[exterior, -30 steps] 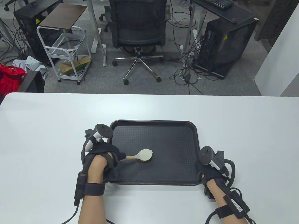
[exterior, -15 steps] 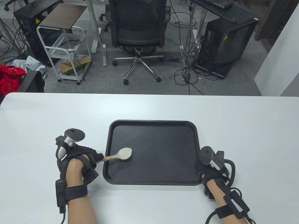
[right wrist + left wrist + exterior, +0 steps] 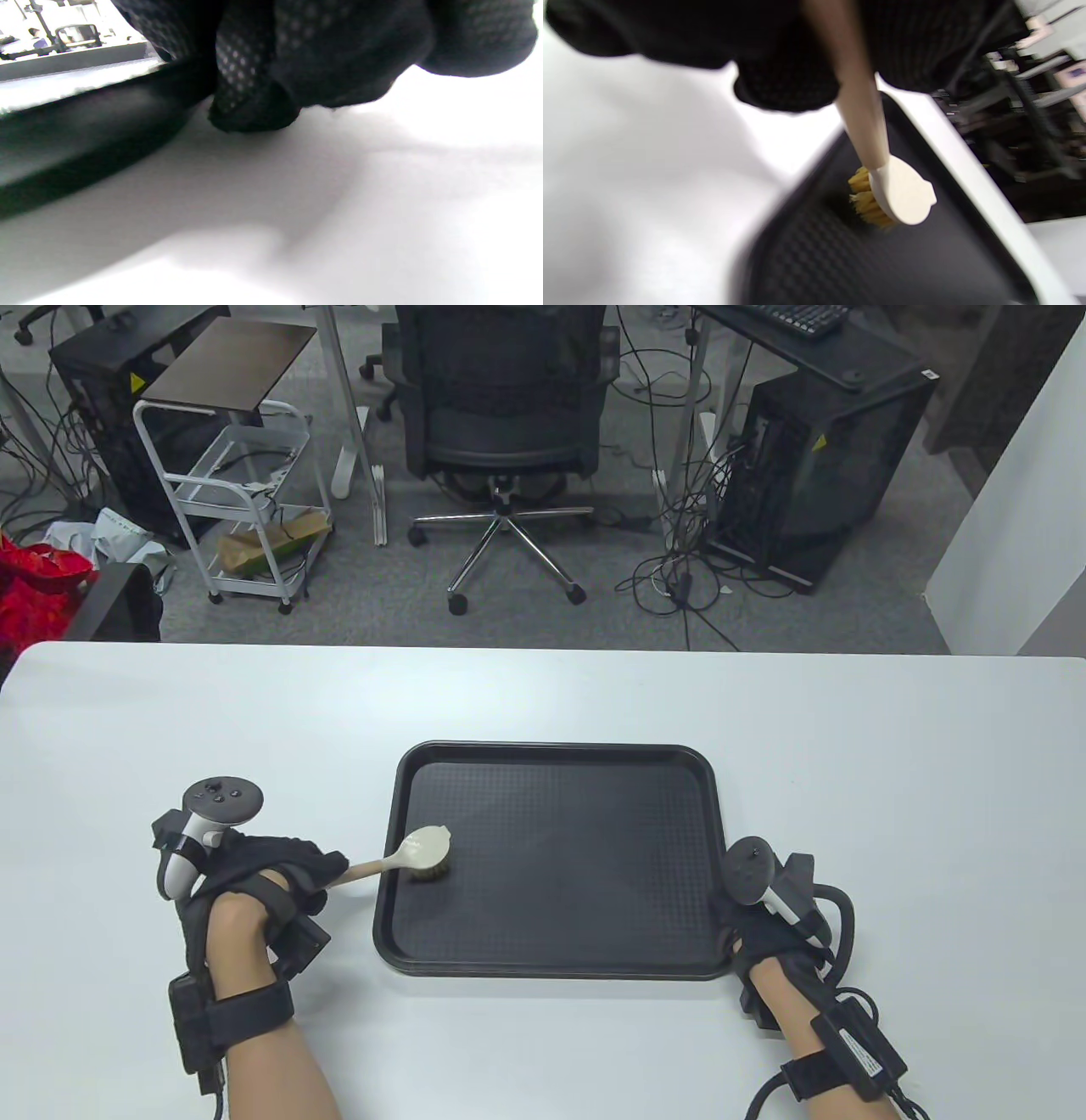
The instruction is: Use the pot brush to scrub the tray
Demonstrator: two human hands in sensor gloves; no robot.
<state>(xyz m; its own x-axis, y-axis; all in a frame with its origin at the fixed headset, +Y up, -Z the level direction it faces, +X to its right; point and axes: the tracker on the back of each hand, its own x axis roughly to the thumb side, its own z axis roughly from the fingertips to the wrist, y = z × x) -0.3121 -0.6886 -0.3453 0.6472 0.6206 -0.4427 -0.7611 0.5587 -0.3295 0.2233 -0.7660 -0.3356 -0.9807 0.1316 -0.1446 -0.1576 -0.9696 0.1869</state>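
A black tray (image 3: 594, 959) lies on the white table. My left hand (image 3: 280, 869) grips the handle of the pot brush (image 3: 424, 848), whose pale head and yellow bristles rest on the tray floor near the left rim. The left wrist view shows the brush head (image 3: 901, 195) on the tray (image 3: 840, 262), bristles down. My right hand (image 3: 747, 933) rests at the tray's right front corner; in the right wrist view its fingers (image 3: 254, 106) touch the tray rim (image 3: 85, 127) and the table. The hold itself is hidden in the table view.
The white table (image 3: 170, 729) runs wide to either side of the tray. Beyond its far edge stand an office chair (image 3: 505, 407), a white cart (image 3: 237, 500) and computer towers on the floor.
My left hand has drawn the brush leftward across the tray, from near the middle to the left rim. The right hand and the tray have not moved.
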